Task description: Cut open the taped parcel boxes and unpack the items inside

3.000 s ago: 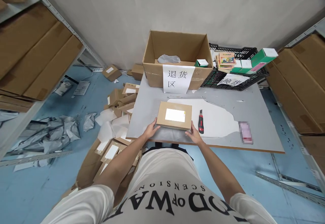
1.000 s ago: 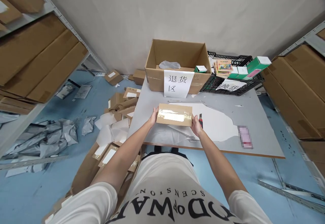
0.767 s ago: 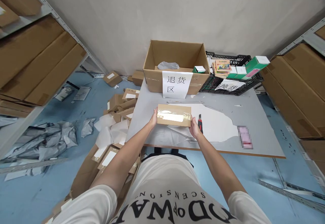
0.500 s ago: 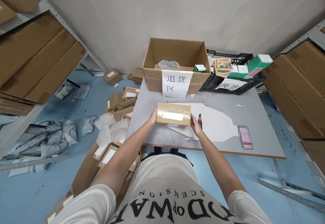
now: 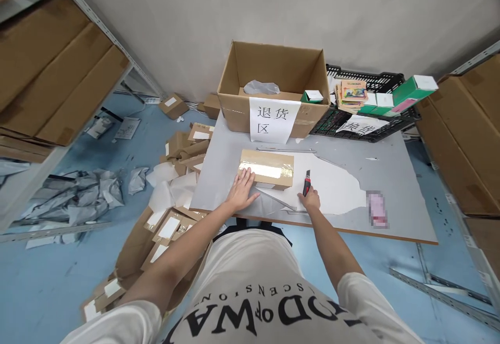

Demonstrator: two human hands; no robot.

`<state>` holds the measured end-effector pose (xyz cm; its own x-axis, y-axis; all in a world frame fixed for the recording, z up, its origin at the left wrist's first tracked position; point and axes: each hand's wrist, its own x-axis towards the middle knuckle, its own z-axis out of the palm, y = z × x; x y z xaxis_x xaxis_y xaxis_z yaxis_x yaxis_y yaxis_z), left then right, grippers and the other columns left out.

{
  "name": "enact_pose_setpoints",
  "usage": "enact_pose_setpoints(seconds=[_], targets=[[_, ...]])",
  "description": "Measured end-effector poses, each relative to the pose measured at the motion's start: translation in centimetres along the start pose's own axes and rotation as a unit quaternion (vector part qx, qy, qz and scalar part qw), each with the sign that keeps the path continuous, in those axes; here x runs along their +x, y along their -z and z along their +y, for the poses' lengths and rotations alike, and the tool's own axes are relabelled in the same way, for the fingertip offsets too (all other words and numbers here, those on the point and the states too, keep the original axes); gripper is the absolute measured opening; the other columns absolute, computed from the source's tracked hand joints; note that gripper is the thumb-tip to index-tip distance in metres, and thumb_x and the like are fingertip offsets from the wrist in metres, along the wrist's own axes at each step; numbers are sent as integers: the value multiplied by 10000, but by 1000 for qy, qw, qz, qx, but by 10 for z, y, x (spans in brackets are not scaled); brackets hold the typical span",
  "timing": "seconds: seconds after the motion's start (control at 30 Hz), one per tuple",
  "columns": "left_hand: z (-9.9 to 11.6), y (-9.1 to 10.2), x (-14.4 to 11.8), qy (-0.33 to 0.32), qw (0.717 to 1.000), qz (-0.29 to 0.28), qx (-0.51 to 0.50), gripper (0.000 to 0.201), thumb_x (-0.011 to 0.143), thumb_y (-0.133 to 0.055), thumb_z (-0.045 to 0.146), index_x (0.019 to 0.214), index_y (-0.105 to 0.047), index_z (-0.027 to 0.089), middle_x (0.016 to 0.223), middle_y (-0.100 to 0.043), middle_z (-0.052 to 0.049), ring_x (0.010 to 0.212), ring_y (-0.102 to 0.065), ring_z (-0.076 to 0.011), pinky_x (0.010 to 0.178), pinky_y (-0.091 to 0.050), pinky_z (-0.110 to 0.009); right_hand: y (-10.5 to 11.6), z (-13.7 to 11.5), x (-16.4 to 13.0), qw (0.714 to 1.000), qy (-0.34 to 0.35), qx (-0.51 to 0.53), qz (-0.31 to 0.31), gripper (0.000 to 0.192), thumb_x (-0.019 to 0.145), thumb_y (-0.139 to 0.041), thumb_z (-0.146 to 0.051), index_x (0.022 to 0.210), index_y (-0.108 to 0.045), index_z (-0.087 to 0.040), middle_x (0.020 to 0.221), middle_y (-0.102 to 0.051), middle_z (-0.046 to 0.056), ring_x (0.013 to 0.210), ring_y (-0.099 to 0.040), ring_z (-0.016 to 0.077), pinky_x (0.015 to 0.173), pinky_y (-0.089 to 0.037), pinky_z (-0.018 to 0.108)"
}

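Observation:
A taped brown cardboard box (image 5: pixel 269 163) with a white label lies on a white sheet (image 5: pixel 336 185) on the table. My left hand (image 5: pixel 242 188) is spread open, its fingertips resting on the box's front left part. To the right of the box is a red and black utility knife (image 5: pixel 307 181), its tip pointing away from me. My right hand (image 5: pixel 311 199) is closed round the knife's near end. The fingers' undersides are hidden.
Behind the box stand an open carton (image 5: pixel 234 115) with a paper sign and a black crate (image 5: pixel 375 136) holding green-white boxes and cards. A blurred pink item (image 5: pixel 377 208) lies right on the grey table (image 5: pixel 406 193). Opened boxes (image 5: pixel 167 229) and packaging (image 5: pixel 94 193) litter the floor at left.
The box, held between both hands before, now rests on the sheet. My left hand has opened onto its top; my right hand has left it and closed on the utility knife.

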<state>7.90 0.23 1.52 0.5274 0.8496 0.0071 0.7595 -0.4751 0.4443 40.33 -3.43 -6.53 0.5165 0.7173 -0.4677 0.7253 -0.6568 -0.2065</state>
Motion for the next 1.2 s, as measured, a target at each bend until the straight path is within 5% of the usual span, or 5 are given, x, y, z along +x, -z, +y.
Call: enact_pose_setpoints(seconds=[0.43, 0.6, 0.77, 0.93, 1.2], targets=[[0, 0, 1, 3, 999, -23, 34, 781, 862, -435, 523, 1482, -194, 113, 1547, -171, -150, 1436, -94, -290, 1147, -69, -482, -1, -9, 13, 1000, -7, 25, -3, 662, 833, -440, -247, 1423, -224, -39, 1276, -401, 289, 1172, -489, 379, 958, -389, 511], [-2, 1, 2, -1, 999, -22, 39, 765, 848, -468, 485, 1472, -231, 110, 1539, -193, -160, 1431, -122, -300, 1145, -84, -481, 18, -2, 9, 994, 33, 102, 18, 591, 840, -386, -242, 1407, -293, -100, 1223, -492, 207, 1099, -538, 310, 941, -430, 444], [-5, 7, 6, -8, 999, -13, 38, 687, 832, -496, 412, 1437, -318, 138, 1520, -250, -167, 1412, -196, -315, 1138, -97, -487, 59, 1, 10, 937, 97, 334, 7, 516, 853, -354, -324, 1358, -353, -219, 988, -590, 59, 773, -585, 184, 700, -546, 355], [-5, 15, 25, -34, 999, -3, 32, 765, 820, -506, 471, 1453, -275, 107, 1541, -171, -180, 1429, -112, -323, 1143, -50, -487, 92, -6, 3, 874, 177, 451, -22, 636, 817, -480, -460, 1393, -319, -244, 996, -577, 44, 660, -545, 121, 538, -539, 272], [-29, 26, 57, 6, 1000, -6, 18, 1095, 656, -583, 701, 1466, -205, 68, 1542, -64, -237, 1418, 4, -406, 1113, 7, -567, 79, -9, -25, 854, 202, 461, -126, 733, 783, -550, -540, 1422, -342, -247, 1008, -626, 69, 599, -554, 111, 462, -496, 241]])
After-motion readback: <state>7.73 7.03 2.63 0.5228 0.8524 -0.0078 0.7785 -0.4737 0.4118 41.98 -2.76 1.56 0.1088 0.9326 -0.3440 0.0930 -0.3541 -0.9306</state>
